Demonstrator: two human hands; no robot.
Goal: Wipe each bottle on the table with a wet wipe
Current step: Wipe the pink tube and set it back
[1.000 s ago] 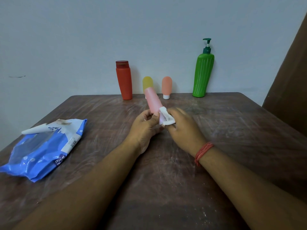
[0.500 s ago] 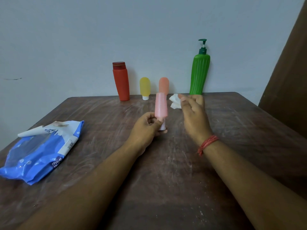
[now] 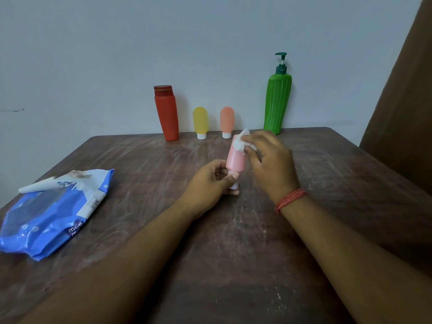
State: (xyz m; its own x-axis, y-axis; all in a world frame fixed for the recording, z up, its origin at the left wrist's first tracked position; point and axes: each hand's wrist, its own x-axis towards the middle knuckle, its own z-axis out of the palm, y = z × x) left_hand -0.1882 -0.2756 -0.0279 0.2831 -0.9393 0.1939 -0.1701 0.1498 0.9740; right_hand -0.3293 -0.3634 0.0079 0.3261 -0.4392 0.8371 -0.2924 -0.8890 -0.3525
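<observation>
- The left hand (image 3: 210, 181) grips the lower end of the pink bottle (image 3: 235, 160), its fingers curled round the body just above the white cap, which points down.
- The bottle stands nearly upright above the middle of the tabletop (image 3: 327, 183).
- The right hand (image 3: 268, 160) pinches a white wet wipe (image 3: 240, 140) against the bottle's rounded top, fingers bent over the wipe (a red thread band (image 3: 289, 199) circles that wrist).
- Along the far edge, by the wall, stand a red bottle (image 3: 166, 113), a yellow bottle (image 3: 200, 121), an orange bottle (image 3: 227, 121) and a green pump bottle (image 3: 278, 99).
- A blue wipes pack (image 3: 51, 213) lies at the left of the tabletop.
</observation>
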